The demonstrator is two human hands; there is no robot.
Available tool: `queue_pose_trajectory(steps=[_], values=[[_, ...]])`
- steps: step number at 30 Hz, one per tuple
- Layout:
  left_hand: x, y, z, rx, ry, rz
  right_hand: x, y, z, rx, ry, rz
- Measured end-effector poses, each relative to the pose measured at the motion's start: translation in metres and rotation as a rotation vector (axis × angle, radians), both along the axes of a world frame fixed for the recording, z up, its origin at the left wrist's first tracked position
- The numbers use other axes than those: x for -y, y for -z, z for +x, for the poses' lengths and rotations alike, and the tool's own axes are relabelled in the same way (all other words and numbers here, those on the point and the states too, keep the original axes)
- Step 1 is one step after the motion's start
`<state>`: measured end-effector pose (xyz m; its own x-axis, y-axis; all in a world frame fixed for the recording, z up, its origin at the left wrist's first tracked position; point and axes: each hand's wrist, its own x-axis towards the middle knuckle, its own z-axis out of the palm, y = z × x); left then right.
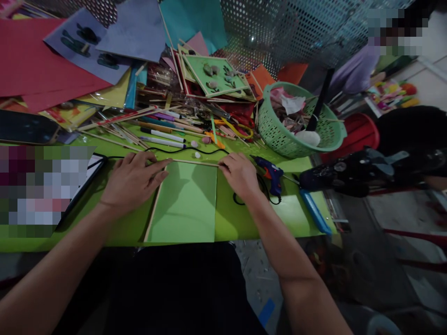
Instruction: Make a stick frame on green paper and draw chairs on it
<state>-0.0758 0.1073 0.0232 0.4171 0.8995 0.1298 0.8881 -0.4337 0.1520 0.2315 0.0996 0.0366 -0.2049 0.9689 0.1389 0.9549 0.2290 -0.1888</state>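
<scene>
A light green sheet of card (188,200) lies on the table in front of me, with a thin wooden stick (195,162) along its far edge. Another thin wooden strip (153,211) runs down the card's left edge. My left hand (131,179) is at the far left corner, index finger and thumb closed around the stick's left end. At the far right corner, my right hand (240,174) pinches the other end, its fingertips partly hidden. Just right of that hand lies a blue glue gun (270,173) with an orange trigger and a black cord.
Pens (162,139), scissors (240,125), sticks and small stones lie beyond the card. Framed green stone pictures (216,77) and coloured paper (38,56) pile up behind. A green basket (289,130) stands right, near a blue cutter (314,211). Another person's sleeve (356,70) shows far right.
</scene>
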Motion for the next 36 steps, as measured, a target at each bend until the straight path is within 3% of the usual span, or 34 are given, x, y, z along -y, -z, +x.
queue_pose_trajectory(steps=[17, 28, 33, 36], values=[[-0.001, 0.001, 0.003, -0.061, -0.041, -0.02, -0.005, 0.006, -0.001, -0.029, -0.041, 0.045], [-0.002, 0.004, 0.001, -0.039, -0.035, -0.008, -0.01, 0.007, -0.001, 0.116, -0.084, 0.039], [-0.002, 0.007, -0.001, 0.004, -0.022, 0.034, -0.01, 0.007, 0.0, 0.15, -0.082, 0.045], [0.0, 0.0, 0.0, 0.057, -0.052, 0.112, -0.008, 0.004, 0.003, 0.145, -0.071, 0.076]])
